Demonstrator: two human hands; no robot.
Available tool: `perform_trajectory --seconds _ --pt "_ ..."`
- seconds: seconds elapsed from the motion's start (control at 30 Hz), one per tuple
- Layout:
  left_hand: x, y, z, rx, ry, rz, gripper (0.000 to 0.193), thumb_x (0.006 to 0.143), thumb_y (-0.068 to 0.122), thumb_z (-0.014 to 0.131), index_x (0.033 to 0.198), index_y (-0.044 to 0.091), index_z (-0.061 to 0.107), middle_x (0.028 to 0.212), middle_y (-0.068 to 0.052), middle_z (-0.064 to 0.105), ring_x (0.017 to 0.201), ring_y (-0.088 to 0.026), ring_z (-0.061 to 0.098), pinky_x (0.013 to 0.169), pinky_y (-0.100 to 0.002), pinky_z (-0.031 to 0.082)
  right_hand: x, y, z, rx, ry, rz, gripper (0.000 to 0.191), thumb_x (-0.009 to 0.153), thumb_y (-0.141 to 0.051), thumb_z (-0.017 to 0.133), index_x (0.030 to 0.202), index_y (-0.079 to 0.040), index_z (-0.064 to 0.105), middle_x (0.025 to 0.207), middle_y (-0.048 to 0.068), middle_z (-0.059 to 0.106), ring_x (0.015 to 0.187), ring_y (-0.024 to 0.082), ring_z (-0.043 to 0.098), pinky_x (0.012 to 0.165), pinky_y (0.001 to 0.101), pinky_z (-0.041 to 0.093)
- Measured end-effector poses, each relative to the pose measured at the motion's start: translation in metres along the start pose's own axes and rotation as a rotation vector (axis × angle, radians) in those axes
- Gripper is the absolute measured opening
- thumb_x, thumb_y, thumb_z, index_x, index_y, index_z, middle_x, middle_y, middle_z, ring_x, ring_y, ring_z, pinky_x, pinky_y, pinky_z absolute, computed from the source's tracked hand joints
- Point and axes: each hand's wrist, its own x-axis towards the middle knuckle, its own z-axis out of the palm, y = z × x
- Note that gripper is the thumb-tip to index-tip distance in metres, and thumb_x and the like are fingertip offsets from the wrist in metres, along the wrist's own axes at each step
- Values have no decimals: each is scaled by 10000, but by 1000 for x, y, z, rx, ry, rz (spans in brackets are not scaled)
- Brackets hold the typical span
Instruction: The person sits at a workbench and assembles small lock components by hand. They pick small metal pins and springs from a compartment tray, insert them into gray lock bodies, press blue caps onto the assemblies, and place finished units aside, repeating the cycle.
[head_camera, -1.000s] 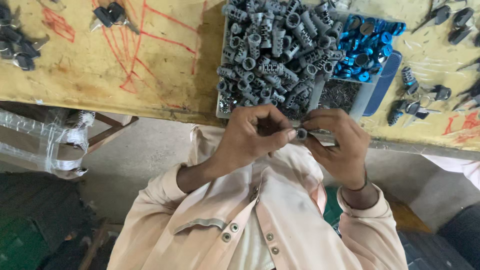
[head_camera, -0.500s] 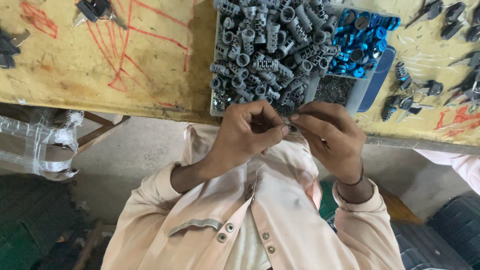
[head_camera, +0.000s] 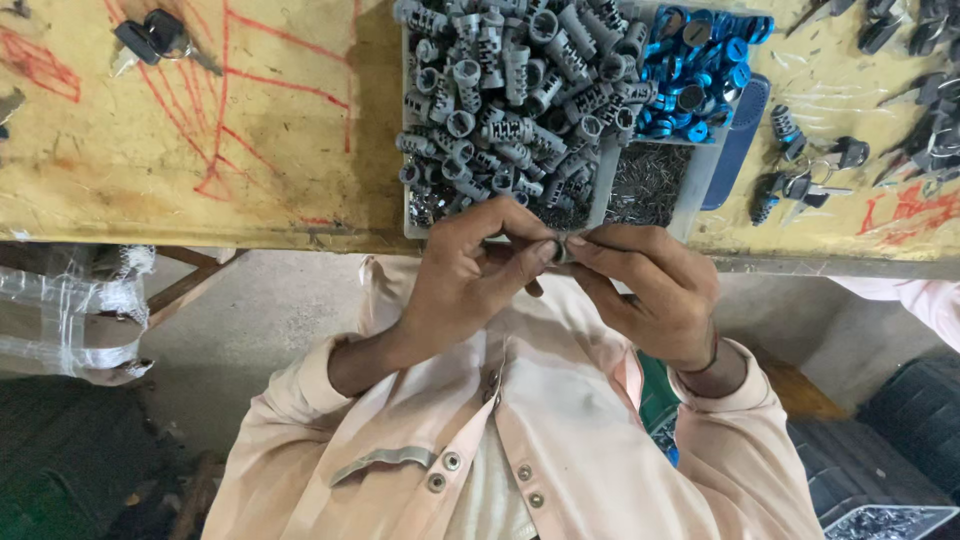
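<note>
My left hand (head_camera: 470, 275) and my right hand (head_camera: 650, 290) meet just below the table's front edge, fingertips pinched together on one small grey metal cylinder (head_camera: 558, 250). Most of the cylinder is hidden by my fingers. Directly above my hands a tray (head_camera: 710, 165) sits on the table, piled with several grey metal cylinders (head_camera: 510, 100). Its right compartments hold blue round caps (head_camera: 700, 60) and a heap of thin metal pins (head_camera: 648, 185).
The yellow wooden table (head_camera: 200, 150) carries red marker lines. Black-headed keys (head_camera: 150, 35) lie at the far left, more keys and small parts (head_camera: 810, 180) at the right. A plastic-wrapped frame (head_camera: 60, 320) stands lower left; a bin of metal parts (head_camera: 885, 520) lower right.
My hands have stayed pinched on the cylinder and shifted slightly within the view as the camera moved; my fingers have turned a little around the part.
</note>
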Motion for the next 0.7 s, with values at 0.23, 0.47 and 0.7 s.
perform_trajectory --seconds 0.23,0.47,0.7 --pt "-4 -1 3 -67 37 -92 128 1007 110 696 985 10 619 816 -6 638 675 -30 603 592 -219 532 -3 3 14 77 90 27 335 797 21 924 1052 -16 710 1040 108 695 888 214 726 738 316 589" --pt "-10 17 6 402 97 298 58 1023 34 654 1045 -9 623 976 -87 617 834 -119 629 715 -281 536 -11 8 18 -37 96 -89 292 814 73 874 1057 -13 736 1028 113 708 856 223 729 712 331 585" --pt "-10 7 14 251 72 359 276 965 -20 729 1235 -1 674 1149 -127 750 995 -213 773 892 -298 636 15 -21 6 65 5 104 382 808 5 876 1130 -7 672 1084 126 655 868 207 702 695 311 588"
